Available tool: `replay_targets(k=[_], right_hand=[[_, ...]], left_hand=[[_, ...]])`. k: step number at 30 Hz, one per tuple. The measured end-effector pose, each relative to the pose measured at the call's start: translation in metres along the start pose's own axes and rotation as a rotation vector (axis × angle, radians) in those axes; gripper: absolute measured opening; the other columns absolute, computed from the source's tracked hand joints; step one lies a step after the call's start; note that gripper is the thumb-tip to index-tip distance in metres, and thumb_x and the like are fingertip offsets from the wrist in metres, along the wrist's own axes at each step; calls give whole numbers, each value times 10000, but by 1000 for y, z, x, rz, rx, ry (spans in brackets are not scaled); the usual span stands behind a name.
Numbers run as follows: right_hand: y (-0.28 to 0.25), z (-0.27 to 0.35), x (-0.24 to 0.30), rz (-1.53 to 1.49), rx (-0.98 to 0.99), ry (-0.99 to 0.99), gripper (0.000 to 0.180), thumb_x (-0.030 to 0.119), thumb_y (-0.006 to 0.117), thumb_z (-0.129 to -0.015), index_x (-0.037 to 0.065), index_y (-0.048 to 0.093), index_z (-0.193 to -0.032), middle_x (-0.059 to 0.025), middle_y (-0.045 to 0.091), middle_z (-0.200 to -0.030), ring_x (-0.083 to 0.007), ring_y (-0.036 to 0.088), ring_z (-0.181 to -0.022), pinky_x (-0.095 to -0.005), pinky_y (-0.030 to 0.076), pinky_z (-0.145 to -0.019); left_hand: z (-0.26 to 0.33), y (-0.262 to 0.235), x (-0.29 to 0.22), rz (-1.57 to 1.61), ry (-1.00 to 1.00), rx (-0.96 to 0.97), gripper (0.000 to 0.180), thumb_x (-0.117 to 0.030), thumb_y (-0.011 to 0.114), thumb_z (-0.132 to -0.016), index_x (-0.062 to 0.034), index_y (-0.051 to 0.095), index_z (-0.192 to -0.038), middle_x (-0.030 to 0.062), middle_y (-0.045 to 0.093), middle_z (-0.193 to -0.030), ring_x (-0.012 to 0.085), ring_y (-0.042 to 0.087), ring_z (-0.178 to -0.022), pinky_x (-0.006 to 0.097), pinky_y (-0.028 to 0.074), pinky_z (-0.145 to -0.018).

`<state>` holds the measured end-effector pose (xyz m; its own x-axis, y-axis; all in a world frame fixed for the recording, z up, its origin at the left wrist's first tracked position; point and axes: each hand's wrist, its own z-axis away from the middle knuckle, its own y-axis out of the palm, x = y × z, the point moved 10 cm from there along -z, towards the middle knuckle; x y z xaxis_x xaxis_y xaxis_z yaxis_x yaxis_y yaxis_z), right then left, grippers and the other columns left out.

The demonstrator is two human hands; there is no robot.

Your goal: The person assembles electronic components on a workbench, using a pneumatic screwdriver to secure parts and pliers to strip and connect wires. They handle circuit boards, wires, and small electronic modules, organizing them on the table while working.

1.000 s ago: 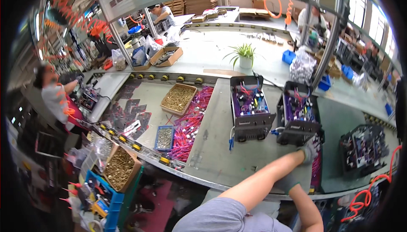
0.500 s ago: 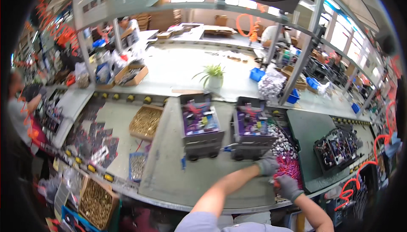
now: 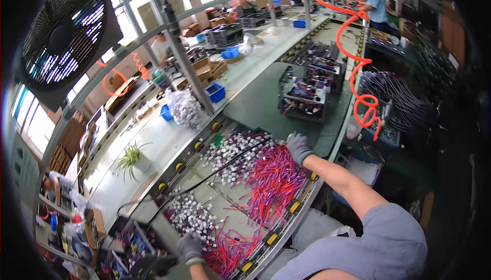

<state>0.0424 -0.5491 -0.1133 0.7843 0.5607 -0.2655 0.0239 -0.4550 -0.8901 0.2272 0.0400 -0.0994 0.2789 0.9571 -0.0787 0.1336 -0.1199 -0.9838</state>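
Wires [image 3: 273, 182] in red and purple lay heaped just beside my right hand [image 3: 299, 148], on its left, their white connectors [image 3: 232, 159] spread farther out from that grip. My gloved right fingers looked loosely extended at the near edge of a green board [image 3: 255, 103]; whether they pinched anything, I couldn't tell. A second heap [image 3: 232, 249] of the same wires sat immediately to the right of my left hand [image 3: 190, 248]. That hand looked partly curled, and its fingertips were too unclear to show if they had hold of anything. Just left of it stood a dark open unit [image 3: 133, 252] packed with parts. Beyond my right hand, another open unit [image 3: 305, 93] rested on the board, with an orange coiled hose [image 3: 365, 98] hanging to the right. Well past my left hand stood a potted plant [image 3: 134, 161].
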Motion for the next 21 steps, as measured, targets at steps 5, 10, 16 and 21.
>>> replay_targets(k=[5,10,16,21], right_hand=[[-65,83,80,-326,101,-305,155,173,562,-869,73,676,-898,-164,664,-890,-286,685,-817,-447,525,-578],[-157,145,112,-831,202,-551,247,145,607,-806,94,649,-1044,-129,681,-922,-300,693,-888,-438,553,-718],[-189,116,-39,-1411,-79,-321,393,224,774,-783,87,635,-1124,-130,671,-1065,-271,678,-976,-401,536,-860],[-92,65,-183,-1351,-225,596,726,340,855,-718,43,519,-1289,-167,623,-1183,-275,613,-1128,-374,485,-948]], left_hand=[[-14,-99,-36,133,57,-513,426,-212,735,-735,-84,635,-1129,155,655,-1140,363,564,-1124,466,436,-976],[-39,-134,-214,363,535,-508,439,-167,711,-749,-103,619,-1174,140,644,-1128,365,563,-1110,460,447,-985],[-66,-54,-315,750,499,-28,492,-205,766,-780,-86,598,-1228,143,637,-1190,320,628,-1083,419,506,-940],[-99,3,-387,1186,425,282,457,-126,744,-830,-30,596,-1252,115,691,-1125,242,667,-998,361,543,-882]])
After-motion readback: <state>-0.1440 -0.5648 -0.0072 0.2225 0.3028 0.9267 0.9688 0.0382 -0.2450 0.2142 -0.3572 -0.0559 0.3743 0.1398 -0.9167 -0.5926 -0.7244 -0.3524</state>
